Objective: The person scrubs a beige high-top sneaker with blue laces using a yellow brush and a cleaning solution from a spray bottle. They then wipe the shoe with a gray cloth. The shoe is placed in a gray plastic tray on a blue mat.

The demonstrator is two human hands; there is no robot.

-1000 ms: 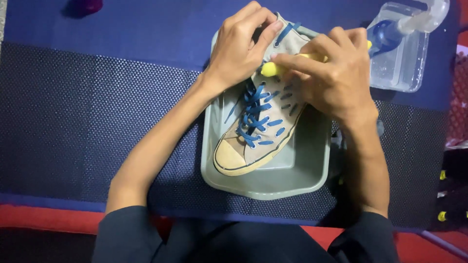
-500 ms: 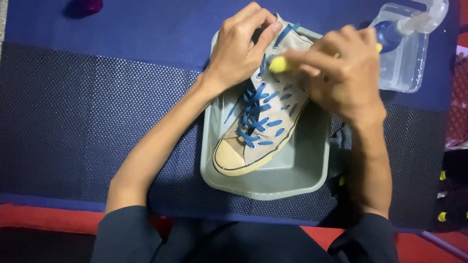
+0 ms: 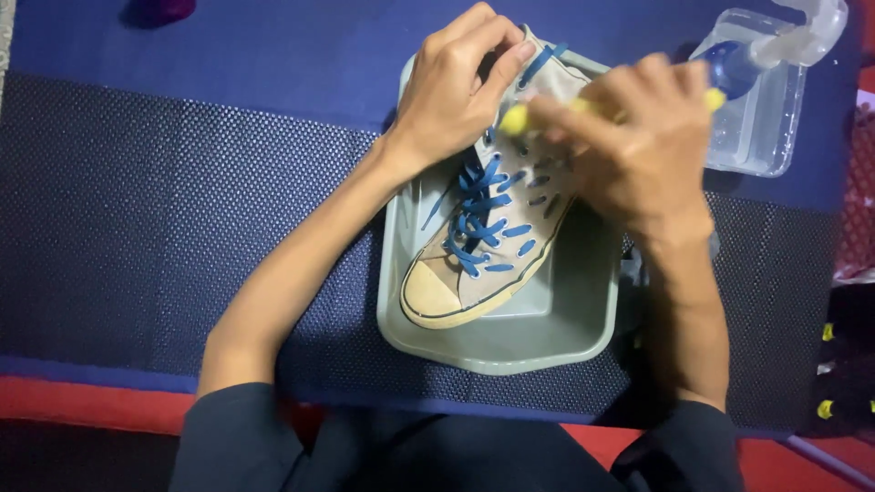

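Head view: on the blue tabletop (image 3: 228,55) a grey basin (image 3: 510,346) holds a beige high-top sneaker (image 3: 492,246) with blue laces. Left hand (image 3: 451,96) grasps its collar; right hand (image 3: 643,146), blurred, is clenched around a yellow brush (image 3: 513,118). Hard scrubbing could tip the basin. A clear tub (image 3: 761,128) with a blue bottle shows no readable label.

Blue table (image 3: 228,55), dark textured mat (image 3: 164,219), red floor (image 3: 82,405) beneath.

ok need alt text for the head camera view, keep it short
A person's left hand grips the ankle end of a beige high-top sneaker with blue laces, lying in a grey plastic basin, while the right hand holds a yellow brush against it. A clear tub sits on the blue table.
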